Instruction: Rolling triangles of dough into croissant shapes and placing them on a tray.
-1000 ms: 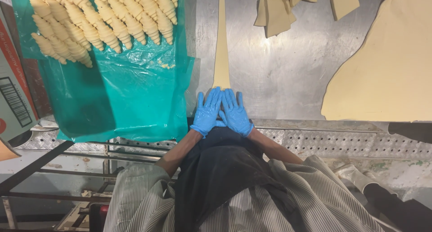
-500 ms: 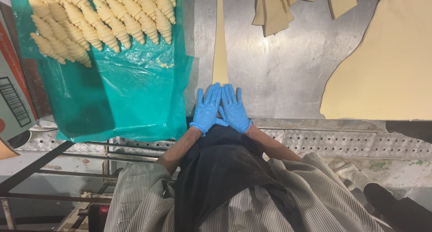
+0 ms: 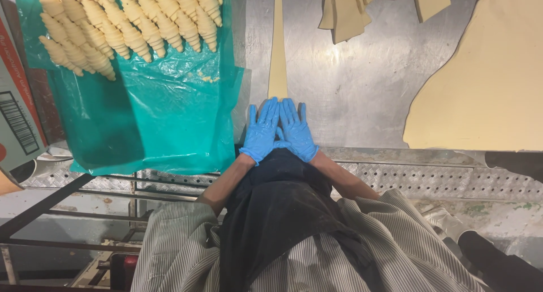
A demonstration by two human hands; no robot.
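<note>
Now dough strip [image 3: 278, 48] under flat hands' [image 3: 278, 131] fingertips, stretching away.

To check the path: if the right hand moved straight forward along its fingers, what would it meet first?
Probably the narrow dough strip under the right hand's fingers; beyond it lies bare steel table.

The near end of the dough strip [image 3: 278, 54] lies hidden under the gloved left hand [image 3: 261, 131] and right hand [image 3: 296, 131]; the dough sheet [image 3: 486, 88] and croissant rows [image 3: 130, 26] run past the frame's edges.
</note>
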